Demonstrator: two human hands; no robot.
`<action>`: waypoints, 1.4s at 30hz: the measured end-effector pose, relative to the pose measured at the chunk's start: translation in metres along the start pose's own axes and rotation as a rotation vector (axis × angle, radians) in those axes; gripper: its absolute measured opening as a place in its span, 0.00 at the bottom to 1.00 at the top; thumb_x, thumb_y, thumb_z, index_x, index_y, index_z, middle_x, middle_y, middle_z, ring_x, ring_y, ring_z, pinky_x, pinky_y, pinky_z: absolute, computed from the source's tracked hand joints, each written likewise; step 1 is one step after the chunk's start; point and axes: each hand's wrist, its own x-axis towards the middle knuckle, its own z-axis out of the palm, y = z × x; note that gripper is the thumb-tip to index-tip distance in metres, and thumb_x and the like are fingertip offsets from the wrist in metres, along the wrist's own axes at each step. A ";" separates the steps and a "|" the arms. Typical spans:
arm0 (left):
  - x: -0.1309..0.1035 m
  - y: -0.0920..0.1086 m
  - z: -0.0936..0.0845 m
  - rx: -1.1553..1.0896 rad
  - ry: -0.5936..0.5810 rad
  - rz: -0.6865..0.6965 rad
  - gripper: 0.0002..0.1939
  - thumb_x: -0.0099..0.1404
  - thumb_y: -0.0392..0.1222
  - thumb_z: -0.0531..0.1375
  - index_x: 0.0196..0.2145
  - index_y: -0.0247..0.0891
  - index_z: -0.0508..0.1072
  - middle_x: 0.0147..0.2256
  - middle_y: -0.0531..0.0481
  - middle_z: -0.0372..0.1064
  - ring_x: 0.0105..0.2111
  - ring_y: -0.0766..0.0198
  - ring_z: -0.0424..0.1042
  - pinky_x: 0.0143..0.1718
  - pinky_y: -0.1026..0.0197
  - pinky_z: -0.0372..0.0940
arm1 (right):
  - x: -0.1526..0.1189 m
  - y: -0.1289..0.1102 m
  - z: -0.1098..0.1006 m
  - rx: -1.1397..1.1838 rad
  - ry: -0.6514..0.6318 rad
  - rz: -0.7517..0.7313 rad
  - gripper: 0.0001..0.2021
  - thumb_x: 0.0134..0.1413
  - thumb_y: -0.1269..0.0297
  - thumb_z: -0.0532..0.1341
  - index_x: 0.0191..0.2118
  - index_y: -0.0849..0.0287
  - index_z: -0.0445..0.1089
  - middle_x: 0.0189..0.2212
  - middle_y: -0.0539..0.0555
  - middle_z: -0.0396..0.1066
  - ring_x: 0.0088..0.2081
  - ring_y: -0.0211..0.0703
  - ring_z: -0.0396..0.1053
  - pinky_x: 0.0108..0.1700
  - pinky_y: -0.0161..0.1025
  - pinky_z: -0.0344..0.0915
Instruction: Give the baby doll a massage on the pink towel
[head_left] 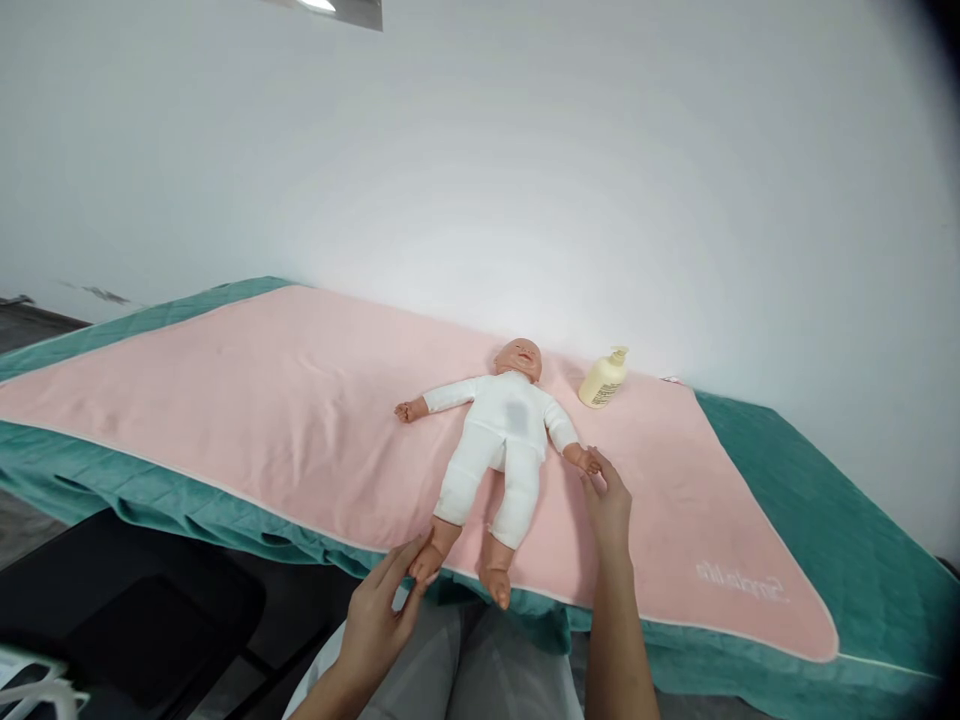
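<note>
A baby doll (510, 415) in a white body suit lies on its back on the pink blanket (322, 400), head toward the wall. Its arms are spread out and its feet reach the blanket's near edge. My left hand (379, 610) grips the doll's foot on the left between thumb and fingers. With bent fingers, my right hand (606, 495) holds the doll's small hand on the right side. A grey patch shows on the doll's chest. Just right of the doll's head stands a pale yellow pump bottle (602, 380).
The blanket lies over a green quilted cover (817, 480) that hangs down the near side. Behind it rises a white wall (480, 170). A black chair (135, 610) stands at the lower left, with a white object (37, 685) at the corner.
</note>
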 end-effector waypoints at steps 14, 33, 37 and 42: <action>0.006 0.002 -0.001 0.138 -0.165 0.032 0.26 0.68 0.40 0.53 0.63 0.41 0.56 0.49 0.43 0.71 0.42 0.60 0.76 0.37 0.66 0.71 | -0.008 0.010 0.004 0.040 0.020 0.027 0.26 0.54 0.52 0.59 0.56 0.60 0.68 0.57 0.60 0.67 0.58 0.54 0.65 0.59 0.50 0.61; 0.032 0.010 0.007 -0.093 0.100 -0.117 0.23 0.66 0.46 0.58 0.57 0.41 0.66 0.45 0.46 0.76 0.42 0.57 0.77 0.38 0.63 0.74 | 0.017 -0.040 0.020 0.044 0.198 -0.047 0.30 0.54 0.56 0.58 0.63 0.50 0.57 0.55 0.57 0.68 0.54 0.50 0.68 0.55 0.48 0.64; 0.051 0.015 0.013 -0.168 0.156 -0.183 0.24 0.64 0.47 0.61 0.56 0.40 0.68 0.48 0.46 0.74 0.45 0.55 0.76 0.43 0.58 0.74 | 0.023 -0.062 0.037 0.036 0.130 -0.195 0.28 0.56 0.59 0.57 0.63 0.53 0.56 0.54 0.56 0.69 0.54 0.49 0.68 0.56 0.48 0.62; 0.077 0.024 0.024 -0.257 0.173 -0.287 0.25 0.63 0.47 0.62 0.57 0.42 0.66 0.51 0.48 0.72 0.50 0.54 0.73 0.46 0.56 0.74 | 0.019 -0.075 0.062 -0.067 0.020 -0.370 0.23 0.59 0.62 0.54 0.60 0.56 0.60 0.55 0.58 0.68 0.54 0.48 0.67 0.56 0.48 0.63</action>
